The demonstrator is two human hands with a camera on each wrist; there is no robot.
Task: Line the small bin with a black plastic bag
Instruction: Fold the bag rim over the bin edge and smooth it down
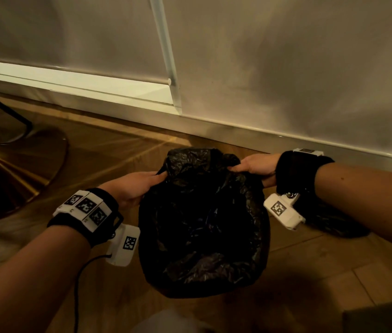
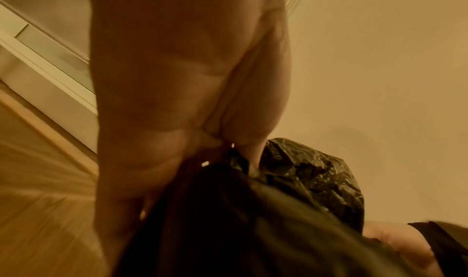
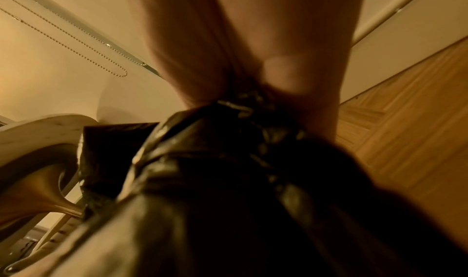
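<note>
Both hands grasping the crumpled black plastic bin bag [image 1: 204, 219] at its far edge: left hand [image 1: 135, 187] pinches the left side of the film, right hand [image 1: 254, 165] pinches the right side, stretching the mouth between them. Wrist views confirm it, fingers [image 2: 255, 137] closed on bunched film on the left, same on the right with fingers [image 3: 286, 71] clamped on a gathered fold.

Progress, my read: mostly done. Bag is already draped over something roughly round standing on the wooden parquet floor [image 1: 310, 272] near the wall skirting [image 1: 238, 128], between the two forearms. Small bin itself is fully hidden under the film, can't confirm its rim. Near and side edges look wrapped down; far edge not yet seated. Left to do: pull that far edge over the rim, press slack inside.

Bag looks thin, glossy, heavily wrinkled, sagging inward in the middle.
</note>
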